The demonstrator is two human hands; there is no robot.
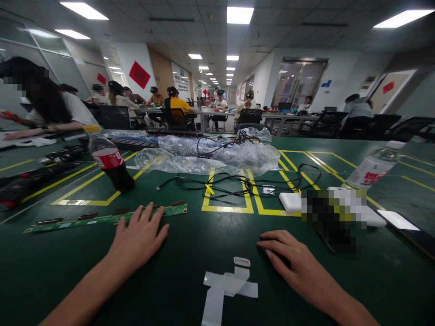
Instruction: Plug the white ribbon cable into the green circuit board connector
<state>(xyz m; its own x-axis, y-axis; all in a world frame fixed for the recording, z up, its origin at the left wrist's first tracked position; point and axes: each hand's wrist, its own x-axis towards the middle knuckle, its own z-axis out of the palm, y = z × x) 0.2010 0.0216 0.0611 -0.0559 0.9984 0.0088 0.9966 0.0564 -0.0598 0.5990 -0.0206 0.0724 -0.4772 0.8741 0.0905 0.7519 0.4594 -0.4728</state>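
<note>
A long, narrow green circuit board (175,209) lies on the dark green table. My left hand (137,235) rests over its right half with the fingers spread, hiding part of it. To the right, my right hand (288,256) is low over the tabletop, fingers stretched out and holding nothing. Between my hands, nearer the front edge, lies a folded white flat ribbon cable (227,284). At its upper end is a small metal connector (242,262).
Behind my left hand stands a cola bottle (110,158). Black cables (217,188) and clear plastic wrap (210,156) lie further back. To the right are a clear bottle (374,167), a white case (290,201) and a phone (408,228). A person (44,99) sits at left.
</note>
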